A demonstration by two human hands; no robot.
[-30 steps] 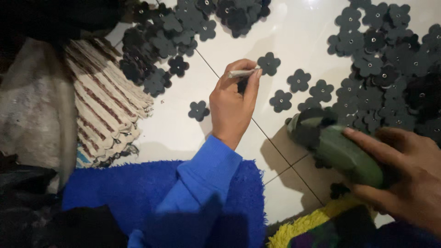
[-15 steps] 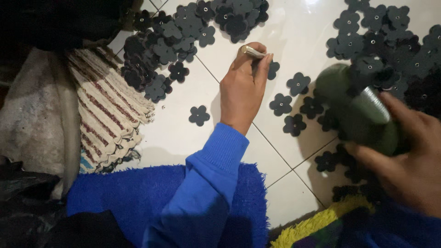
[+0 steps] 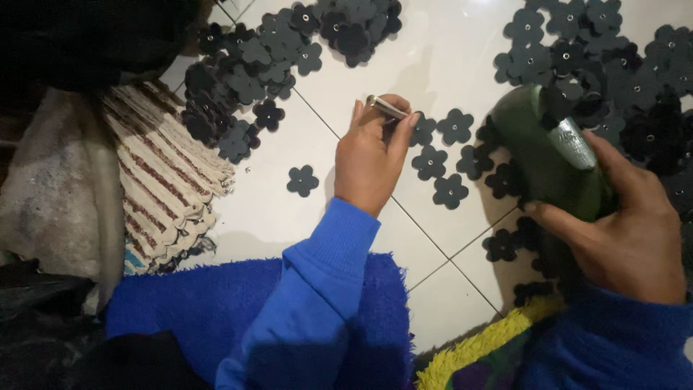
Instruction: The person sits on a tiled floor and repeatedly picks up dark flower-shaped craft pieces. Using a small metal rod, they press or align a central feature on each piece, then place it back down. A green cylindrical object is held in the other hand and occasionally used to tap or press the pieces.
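Observation:
My left hand pinches a short metal punch upright on a black flower-shaped cutout lying on the white tiled floor. My right hand grips a dark green bottle-shaped object with a silvery patch, raised above the floor to the right of the punch. Several more black flower cutouts lie between the two hands, and one cutout lies alone to the left of my left wrist. Both arms wear blue sleeves.
Heaps of black flower cutouts sit at the top left, top middle and right. A striped woven mat and pale cloth lie left. A blue fuzzy cloth and yellow-edged rug are near me.
My left hand has slid the punch up and right onto another cutout. My right hand has lifted the green object up from low right to beside the punch.

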